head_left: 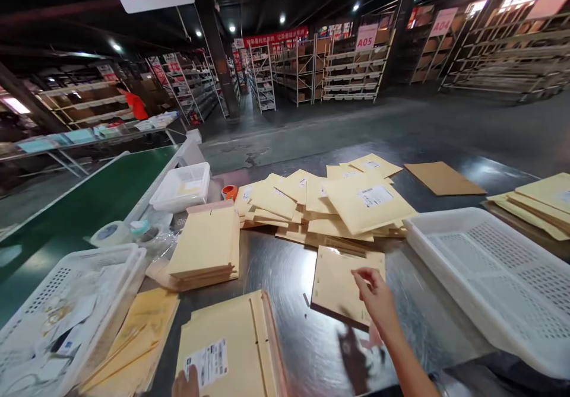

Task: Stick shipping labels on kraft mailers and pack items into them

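Lying under the left hand [186, 383] is an envelope [237, 337].

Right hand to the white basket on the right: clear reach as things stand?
Probably yes: the right hand is left of the white basket, and only metal tabletop shows between them; nothing seems in the way.

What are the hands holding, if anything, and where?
The left hand touches an envelope at its label; I can't tell if it grips. The right hand looks pinched, but nothing shows in it.
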`<state>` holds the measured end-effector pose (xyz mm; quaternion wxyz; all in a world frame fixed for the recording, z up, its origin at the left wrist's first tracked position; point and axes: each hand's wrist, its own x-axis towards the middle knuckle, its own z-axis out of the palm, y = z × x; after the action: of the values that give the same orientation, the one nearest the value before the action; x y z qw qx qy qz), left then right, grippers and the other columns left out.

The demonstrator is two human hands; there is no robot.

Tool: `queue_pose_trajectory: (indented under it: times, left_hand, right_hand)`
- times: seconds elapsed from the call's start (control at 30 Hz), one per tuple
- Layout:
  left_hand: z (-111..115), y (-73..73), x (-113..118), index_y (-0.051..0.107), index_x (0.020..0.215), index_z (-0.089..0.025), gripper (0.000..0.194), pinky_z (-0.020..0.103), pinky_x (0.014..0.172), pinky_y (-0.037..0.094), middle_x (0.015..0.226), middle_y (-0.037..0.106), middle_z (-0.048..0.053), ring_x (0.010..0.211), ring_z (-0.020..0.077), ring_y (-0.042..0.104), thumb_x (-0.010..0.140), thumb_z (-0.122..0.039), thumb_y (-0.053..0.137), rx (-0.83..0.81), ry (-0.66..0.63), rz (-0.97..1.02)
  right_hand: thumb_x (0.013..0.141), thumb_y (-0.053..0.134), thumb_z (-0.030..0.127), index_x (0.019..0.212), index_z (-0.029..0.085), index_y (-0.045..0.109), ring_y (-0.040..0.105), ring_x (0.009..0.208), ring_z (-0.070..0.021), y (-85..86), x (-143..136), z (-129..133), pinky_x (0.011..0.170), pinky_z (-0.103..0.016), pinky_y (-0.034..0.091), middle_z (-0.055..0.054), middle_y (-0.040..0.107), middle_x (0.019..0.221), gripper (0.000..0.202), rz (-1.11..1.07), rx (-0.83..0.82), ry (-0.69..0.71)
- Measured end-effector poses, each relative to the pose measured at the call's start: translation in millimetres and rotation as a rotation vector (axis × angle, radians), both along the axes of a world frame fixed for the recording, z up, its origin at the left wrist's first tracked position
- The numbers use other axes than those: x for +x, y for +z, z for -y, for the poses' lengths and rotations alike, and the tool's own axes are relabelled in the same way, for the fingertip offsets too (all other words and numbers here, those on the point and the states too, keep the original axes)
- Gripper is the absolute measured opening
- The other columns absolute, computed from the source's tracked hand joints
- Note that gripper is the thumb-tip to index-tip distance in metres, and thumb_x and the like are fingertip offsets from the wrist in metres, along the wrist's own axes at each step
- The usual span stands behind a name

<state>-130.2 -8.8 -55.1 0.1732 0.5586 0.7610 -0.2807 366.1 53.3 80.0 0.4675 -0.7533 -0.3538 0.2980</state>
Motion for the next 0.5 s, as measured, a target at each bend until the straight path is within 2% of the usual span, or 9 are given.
queue_pose_trajectory:
  times: [0.03,0.1,0.2,0.27,0.33,0.4,0.5]
  left_hand:
    - [-0.5,1.6,7.3,0.036,0.149,-0.004,0.079,0.043,0.116,0.036,0.156,0.039,0.02,0.143,0.032,0.039,0.073,-0.018,0.053,0.001,-0.036,-0.002]
    - [-1.8,4.6,27.7,0.036,0.151,-0.014,0.077,0.039,0.119,0.032,0.159,0.036,0.013,0.147,0.0286,0.032,0.076,-0.015,0.051,-0.029,-0.172,0.062]
    - [-5.5,9.1,66.3,0.043,0.148,-0.028,0.079,0.035,0.12,0.031,0.159,0.039,0.002,0.147,0.0268,0.033,0.072,-0.012,0.055,-0.107,-0.382,0.253]
    - [-10.2,14.2,90.5,0.039,0.15,-0.032,0.095,0.04,0.117,0.037,0.162,0.032,0.0,0.145,0.0315,0.036,0.062,-0.004,0.06,-0.125,-0.481,0.301]
    - [-16.3,22.6,109.3,0.032,0.152,-0.033,0.105,0.048,0.107,0.046,0.166,0.018,0.002,0.136,0.0378,0.046,0.057,0.003,0.058,-0.11,-0.572,0.295]
    - [-22.6,34.0,122.7,0.033,0.152,-0.034,0.099,0.054,0.094,0.053,0.166,0.01,0.003,0.125,0.0404,0.056,0.063,0.005,0.052,-0.086,-0.646,0.27]
    - [-29.3,52.7,136.3,0.033,0.152,-0.032,0.087,0.057,0.085,0.056,0.166,0.011,0.006,0.111,0.0403,0.064,0.074,0.005,0.042,-0.112,-0.712,0.222]
  right_hand:
    - [0.079,0.048,0.057,0.1,0.022,0.053,0.06,0.072,-0.0205,-16.1,5.7,3.4,0.066,-0.038,0.052,-0.014,0.064,0.116,0.042,0.104,-0.112,-0.052]
    - [0.076,0.049,0.053,0.105,0.015,0.054,0.064,0.093,-0.0338,-44.9,18.6,11.8,0.075,-0.049,0.052,-0.026,0.058,0.121,0.047,0.205,-0.297,-0.145]
    - [0.074,0.054,0.05,0.102,0.011,0.057,0.063,0.098,-0.0469,-73.7,33.0,24.0,0.074,-0.061,0.05,-0.037,0.054,0.119,0.048,0.226,-0.466,-0.177]
    - [0.074,0.054,0.048,0.099,0.013,0.058,0.063,0.1,-0.0494,-82.9,39.2,28.8,0.077,-0.066,0.048,-0.037,0.052,0.124,0.043,0.241,-0.504,-0.156]
    - [0.072,0.055,0.048,0.097,0.015,0.058,0.061,0.105,-0.0515,-86.3,45.3,31.9,0.082,-0.07,0.045,-0.036,0.049,0.13,0.041,0.245,-0.497,-0.143]
    - [0.067,0.058,0.048,0.094,0.016,0.058,0.061,0.106,-0.0513,-86.4,50.3,36.4,0.084,-0.071,0.045,-0.033,0.057,0.123,0.042,0.204,-0.467,-0.117]
    - [0.065,0.058,0.052,0.094,0.019,0.059,0.069,0.097,-0.0403,-86.2,44.6,50.8,0.085,-0.056,0.054,-0.02,0.072,0.1,0.044,0.058,-0.371,-0.012]
